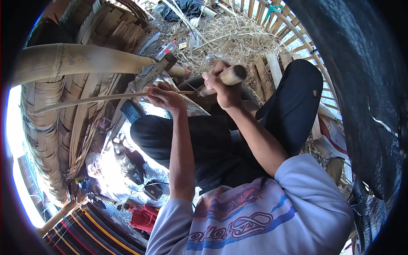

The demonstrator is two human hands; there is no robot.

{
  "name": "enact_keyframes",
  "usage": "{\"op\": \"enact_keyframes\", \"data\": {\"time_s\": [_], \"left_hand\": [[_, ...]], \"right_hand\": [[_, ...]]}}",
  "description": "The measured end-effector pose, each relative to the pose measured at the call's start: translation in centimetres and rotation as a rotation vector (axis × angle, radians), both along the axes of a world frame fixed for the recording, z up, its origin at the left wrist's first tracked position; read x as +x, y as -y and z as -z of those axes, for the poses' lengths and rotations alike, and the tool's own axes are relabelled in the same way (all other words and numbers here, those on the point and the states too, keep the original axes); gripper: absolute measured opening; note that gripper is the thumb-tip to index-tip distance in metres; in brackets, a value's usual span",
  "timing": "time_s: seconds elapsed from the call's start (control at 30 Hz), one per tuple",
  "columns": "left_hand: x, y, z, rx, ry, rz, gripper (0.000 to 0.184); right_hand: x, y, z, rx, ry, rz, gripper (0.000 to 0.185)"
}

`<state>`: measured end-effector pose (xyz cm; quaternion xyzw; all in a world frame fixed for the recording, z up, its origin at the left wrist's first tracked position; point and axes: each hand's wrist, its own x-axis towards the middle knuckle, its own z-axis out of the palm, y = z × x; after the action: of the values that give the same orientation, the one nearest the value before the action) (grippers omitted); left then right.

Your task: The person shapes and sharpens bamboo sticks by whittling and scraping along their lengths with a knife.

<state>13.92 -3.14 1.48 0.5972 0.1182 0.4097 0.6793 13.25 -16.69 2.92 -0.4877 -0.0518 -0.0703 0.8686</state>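
Observation:
My left hand [165,97] is closed on a long thin wooden strip [93,99], which reaches far out to the left. The strip's other end runs right, toward my right hand [223,87]. That hand is wrapped round a thick, pale wooden handle [232,75] with a dark round end. Whatever blade the handle may carry is too small to make out by the strip's end. Both hands are above my lap, a short gap apart.
A thick bamboo pole [89,59] crosses the upper left, with a wooden post [157,70] beside it. Woven bamboo [46,140] stands at the left. Straw [238,38] covers the ground ahead. A dark sheet [357,85] hangs at the right; striped cloth [89,231] lies lower left.

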Motion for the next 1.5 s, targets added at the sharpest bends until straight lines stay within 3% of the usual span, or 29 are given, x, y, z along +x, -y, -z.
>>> {"op": "enact_keyframes", "data": {"time_s": [0.07,0.13,0.27,0.3,0.33,0.4,0.43,0.47,0.57,0.67,0.7,0.8,0.83,0.87,0.97,1.07,1.13,1.2,1.27,1.37,1.5], "left_hand": [[-0.2,-0.5,0.0,0.022,-0.019,-0.015,0.037],[-0.2,-0.8,-0.2,-0.014,-0.035,-0.023,0.036],[-0.5,-0.4,-0.2,0.017,0.002,-0.012,0.037],[-0.7,-0.1,-0.3,0.014,-0.004,0.013,0.037],[-0.7,0.1,-0.5,0.010,-0.004,0.043,0.037],[-0.7,0.5,-0.5,0.014,-0.016,0.028,0.038],[-0.4,0.7,-0.5,0.023,-0.032,0.008,0.038],[-0.3,0.9,-0.4,0.025,-0.027,0.015,0.038],[-0.1,1.0,-0.1,0.010,-0.039,0.070,0.038],[0.0,1.0,-0.6,0.015,-0.023,0.058,0.038],[0.1,0.7,-0.3,0.003,-0.018,0.052,0.038],[0.2,0.4,-0.5,-0.039,-0.046,0.008,0.038],[0.2,0.4,-0.6,-0.020,-0.048,0.016,0.039],[0.2,0.5,-0.7,-0.015,-0.045,0.020,0.039],[0.4,0.5,-0.5,0.015,-0.022,0.027,0.039],[0.2,-0.1,-0.1,0.007,-0.031,0.006,0.039],[-0.1,-0.3,-0.1,-0.027,-0.023,0.008,0.039],[0.1,-0.2,-0.5,-0.064,0.003,0.024,0.039],[0.1,-0.4,-0.5,-0.031,-0.067,-0.012,0.040],[0.2,-0.9,-0.3,-0.017,-0.050,0.001,0.040],[-0.7,-2.0,0.2,-0.004,-0.041,-0.095,0.040]], "right_hand": [[0.6,-0.1,2.0,-0.106,0.006,0.064,0.021],[1.1,0.5,2.4,-0.003,-0.216,0.069,0.020],[0.8,1.7,-3.2,0.469,-0.047,-0.019,0.017],[0.4,1.6,-4.1,0.451,-0.072,-0.050,0.019],[0.2,1.2,-3.6,0.341,-0.070,-0.048,0.019],[0.4,0.2,0.6,-0.257,0.107,0.080,0.020],[0.1,-0.6,2.8,-0.281,-0.055,-0.001,0.021],[0.2,-0.7,3.0,-0.445,-0.047,0.070,0.021],[1.5,0.1,2.4,-0.215,-0.234,0.008,0.020],[1.8,1.1,-1.4,0.360,-0.031,-0.018,0.020],[1.4,1.1,-2.0,0.368,-0.055,-0.034,0.020],[1.0,-0.1,4.3,-0.040,-0.082,-0.009,0.023],[1.1,-0.2,7.1,-0.375,-0.124,0.045,0.024],[1.1,-0.6,7.9,-0.412,-0.048,0.099,0.023],[1.5,-0.4,8.0,-0.398,-0.154,0.076,0.020],[1.5,0.9,4.0,0.134,-0.152,0.031,0.014],[1.1,0.9,3.3,0.289,-0.087,0.004,0.014],[0.1,0.8,5.3,-0.130,-0.217,-0.055,0.022],[0.1,0.1,8.4,-0.491,-0.045,-0.008,0.019],[0.7,-0.2,9.8,-0.412,-0.122,-0.021,0.017],[1.3,1.3,10.4,-0.326,-0.233,0.156,0.017]]}}
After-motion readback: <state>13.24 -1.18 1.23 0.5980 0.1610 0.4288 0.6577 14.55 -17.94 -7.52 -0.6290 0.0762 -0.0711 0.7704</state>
